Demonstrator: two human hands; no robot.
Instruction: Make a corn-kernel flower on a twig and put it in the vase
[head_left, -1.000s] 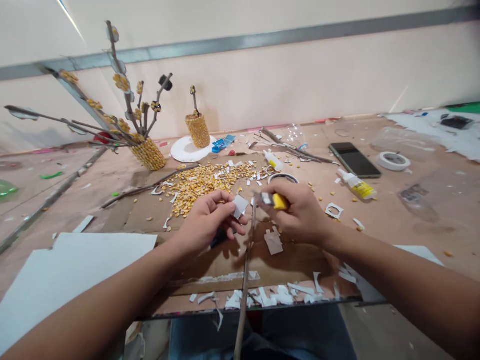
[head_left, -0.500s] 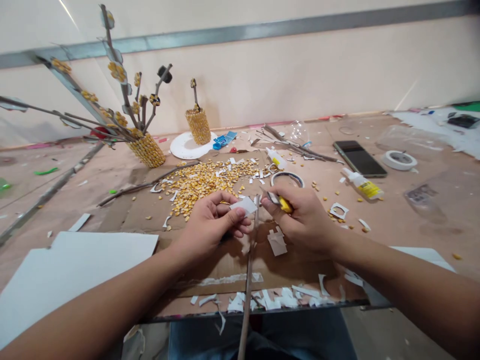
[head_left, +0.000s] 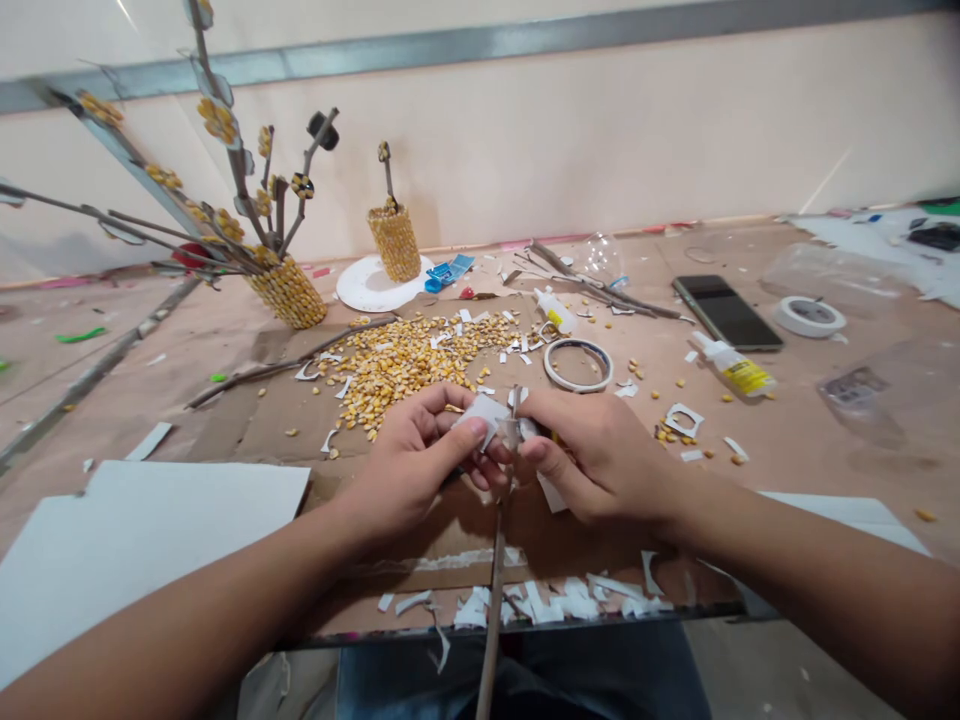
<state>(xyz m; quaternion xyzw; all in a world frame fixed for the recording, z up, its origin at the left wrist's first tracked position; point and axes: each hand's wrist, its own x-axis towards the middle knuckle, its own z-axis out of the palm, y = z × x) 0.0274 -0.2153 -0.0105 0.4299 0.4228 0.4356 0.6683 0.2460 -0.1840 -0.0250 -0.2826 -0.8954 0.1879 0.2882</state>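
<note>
My left hand pinches a small piece of white card between thumb and fingers. Closed round a utility knife, my right hand is just to the right of the card. The knife's yellow handle is mostly hidden behind my fingers, and its blade is hard to make out. Between both hands rises a thin stick, slanting up from my lap past the table edge, its top by the right fingertips. Under the right hand, a cut card scrap is partly covered.
Loose corn kernels lie beyond the hands. A tape roll, a glue bottle and a phone are to the right. Kernel-covered pots with twigs stand behind. White sheets lie left; paper scraps line the front edge.
My right hand has turned and lowered slightly toward the card, so the knife's yellow handle is now mostly hidden. The card in my left hand has tilted. The view has shifted a little.
</note>
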